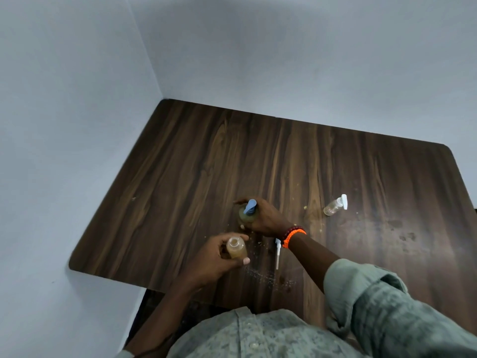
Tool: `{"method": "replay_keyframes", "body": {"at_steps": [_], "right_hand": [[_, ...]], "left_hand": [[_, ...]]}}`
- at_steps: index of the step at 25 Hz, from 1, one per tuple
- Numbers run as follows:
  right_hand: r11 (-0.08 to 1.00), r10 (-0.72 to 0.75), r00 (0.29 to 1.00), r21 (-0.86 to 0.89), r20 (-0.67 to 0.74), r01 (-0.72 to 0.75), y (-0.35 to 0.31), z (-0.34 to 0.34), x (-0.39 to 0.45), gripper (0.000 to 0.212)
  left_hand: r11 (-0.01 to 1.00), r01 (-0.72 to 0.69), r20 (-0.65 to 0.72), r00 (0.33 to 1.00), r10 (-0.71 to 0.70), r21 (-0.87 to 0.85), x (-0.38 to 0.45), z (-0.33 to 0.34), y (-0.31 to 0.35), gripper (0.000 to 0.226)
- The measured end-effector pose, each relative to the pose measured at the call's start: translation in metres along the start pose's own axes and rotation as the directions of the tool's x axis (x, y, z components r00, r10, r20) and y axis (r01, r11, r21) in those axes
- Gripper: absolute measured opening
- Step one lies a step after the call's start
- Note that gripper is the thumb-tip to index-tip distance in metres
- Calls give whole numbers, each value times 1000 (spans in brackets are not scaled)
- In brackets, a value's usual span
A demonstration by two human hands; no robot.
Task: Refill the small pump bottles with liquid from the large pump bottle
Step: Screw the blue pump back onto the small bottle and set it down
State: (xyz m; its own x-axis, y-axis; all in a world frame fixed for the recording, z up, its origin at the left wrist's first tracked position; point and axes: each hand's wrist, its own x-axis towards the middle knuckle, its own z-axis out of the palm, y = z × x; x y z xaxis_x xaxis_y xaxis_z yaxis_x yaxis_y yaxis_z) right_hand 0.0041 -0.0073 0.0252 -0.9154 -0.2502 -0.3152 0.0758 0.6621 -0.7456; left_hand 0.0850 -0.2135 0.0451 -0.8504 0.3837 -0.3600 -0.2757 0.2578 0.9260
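Hands work over a dark wood surface [180,156]. Nearest, the left hand [214,257] has its grip closed round an uncapped small bottle [236,248], upright, mouth open, partly filled with amber liquid. Just right of it a loose white pump [277,253] lies flat. Just beyond that bottle, the right hand [265,218] grips the big bottle [247,215], blue spout [249,206] on top. Nozzle and open mouth stand apart; they likely need closing up. 1 capped bottle [335,205] lies far right.
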Motion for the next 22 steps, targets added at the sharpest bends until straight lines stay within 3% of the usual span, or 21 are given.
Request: {"method": "replay_keyframes", "body": {"at_steps": [4,6,7,9,10,12,17,20,22], "right_hand": [[999,39,991,4,124,-40,3,-8,1,102],[991,111,987,-91,113,-101,14,-16,-6,119],[971,177,984,-170,22,-171,22,-19,-12,115],[905,337,916,-192,-215,-378,41,-19,-25,84],[876,425,866,-122,-262,-467,50,-17,-30,70],[837,526,824,-45,-212,-546,63,-8,-35,60],[820,520,821,-130,-236,-557,69,12,-39,48],[846,492,831,-83,-260,-527,69,13,-40,28],[901,418,850,32,-319,-432,66,2,-47,2]], "left_hand": [[999,-3,-16,1000,3,43,4,8,3,49],[999,4,-27,1000,-3,41,3,11,3,49],[999,10,-41,999,-8,39,3,12,2,49],[999,21,-53,998,-19,36,1,15,2,49],[999,29,-46,999,-27,36,1,17,3,50],[998,45,-30,999,-43,49,1,23,4,51],[997,46,-38,998,-44,65,2,35,9,51],[995,44,-40,998,-40,89,0,38,10,50],[995,37,-37,999,-33,92,0,42,10,50]]}}
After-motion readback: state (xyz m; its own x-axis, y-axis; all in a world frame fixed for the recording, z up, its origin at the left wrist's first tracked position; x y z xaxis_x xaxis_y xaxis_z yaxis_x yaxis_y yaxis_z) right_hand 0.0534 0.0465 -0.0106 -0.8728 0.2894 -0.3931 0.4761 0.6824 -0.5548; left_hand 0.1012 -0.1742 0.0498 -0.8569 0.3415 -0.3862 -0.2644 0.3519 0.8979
